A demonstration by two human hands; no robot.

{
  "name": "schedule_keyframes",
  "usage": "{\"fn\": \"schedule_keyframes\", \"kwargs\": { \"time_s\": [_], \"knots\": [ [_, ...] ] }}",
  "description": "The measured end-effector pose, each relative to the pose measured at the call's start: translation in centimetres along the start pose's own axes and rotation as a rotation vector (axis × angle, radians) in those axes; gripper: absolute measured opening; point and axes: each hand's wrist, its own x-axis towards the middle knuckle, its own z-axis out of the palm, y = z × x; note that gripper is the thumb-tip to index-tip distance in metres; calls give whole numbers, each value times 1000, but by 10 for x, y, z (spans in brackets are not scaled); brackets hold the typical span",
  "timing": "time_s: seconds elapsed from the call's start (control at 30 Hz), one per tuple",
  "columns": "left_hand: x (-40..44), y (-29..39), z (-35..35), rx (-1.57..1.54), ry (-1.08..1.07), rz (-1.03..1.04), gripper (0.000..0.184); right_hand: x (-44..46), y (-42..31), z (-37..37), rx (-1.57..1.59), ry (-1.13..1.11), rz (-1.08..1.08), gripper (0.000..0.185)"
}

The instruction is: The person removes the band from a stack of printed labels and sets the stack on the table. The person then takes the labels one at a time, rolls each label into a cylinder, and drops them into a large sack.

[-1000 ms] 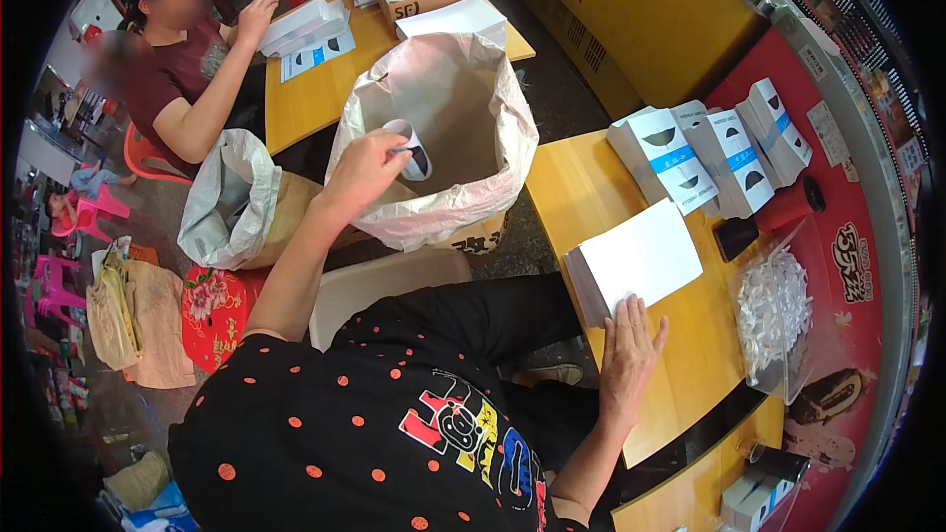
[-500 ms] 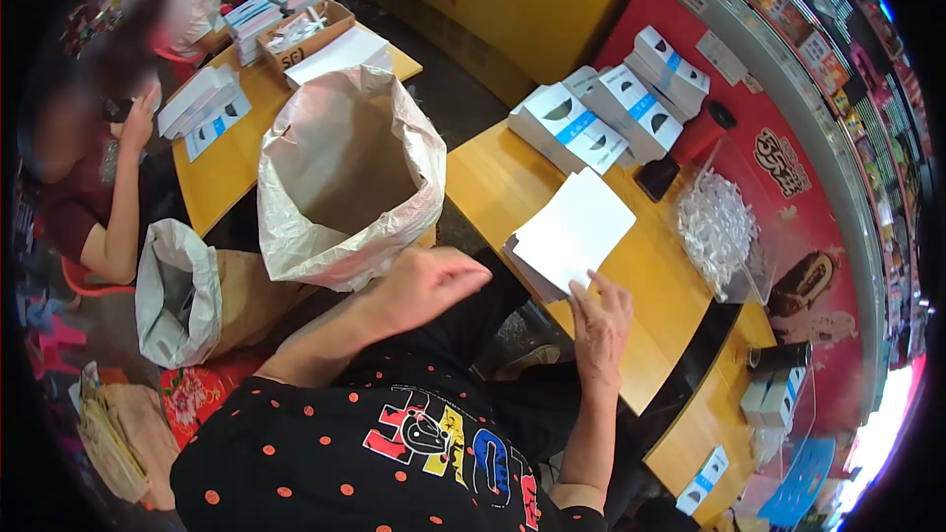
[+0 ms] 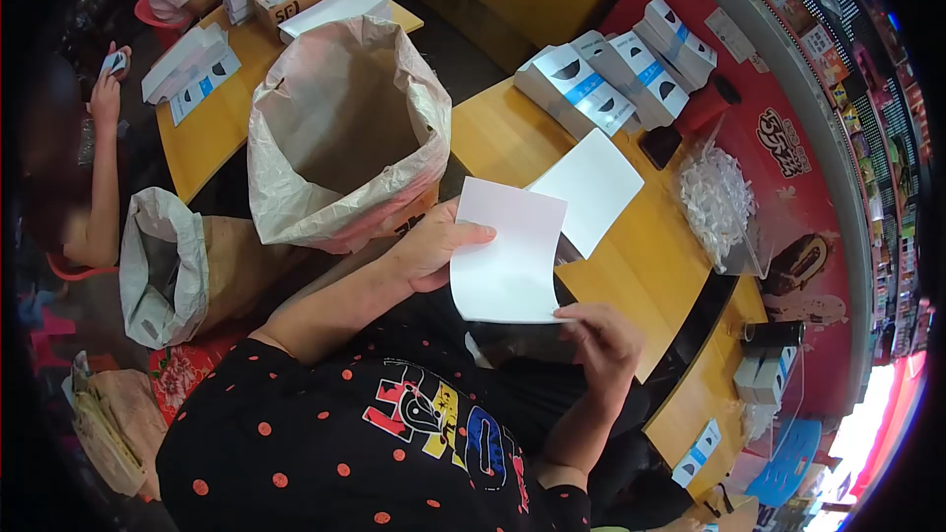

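Note:
In the head view, my left hand (image 3: 431,248) grips a blank white sheet of paper (image 3: 510,271) by its left edge, thumb on top. My right hand (image 3: 606,345) pinches the lower right corner of the same sheet, which bows slightly between the hands. Whether it is one sheet or a few together, I cannot tell. Behind it a stack of white sheets (image 3: 596,187) lies on the wooden table (image 3: 650,291), partly covered by the held sheet. To the left of the stack stands a large open woven sack (image 3: 345,212), close to my left hand.
Banded stacks of printed white cards (image 3: 576,94) sit at the table's back, near a black phone (image 3: 658,146). A clear bin of paper strips (image 3: 717,207) stands at the right. A smaller sack (image 3: 168,266) and another person's arm (image 3: 105,158) are at left.
My left hand has closed on a sheet that now hangs over my lap, apart from the stack. My right hand has left the stack and moved down to that sheet's corner.

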Motion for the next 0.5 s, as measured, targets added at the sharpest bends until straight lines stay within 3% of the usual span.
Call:
{"fn": "schedule_keyframes", "kwargs": {
  "time_s": [0.13,0.23,0.27,0.3,0.4,0.5],
  "knots": [
    [-8,11,19,352,-127,173,27,10,8,-16,309,48,76,7],
    [-8,19,45,942,-268,550,26,20,26,-18,426,180,-82,7],
    [-9,23,56,1166,-255,587,29,23,34,-22,406,156,-81,7],
    [-7,22,62,1187,-257,582,29,23,40,-25,424,164,-88,7],
    [7,15,72,1652,-417,882,28,25,57,-33,681,77,92,8],
    [18,1,86,1737,-525,936,21,26,72,-43,792,38,133,5]
  ]
}}
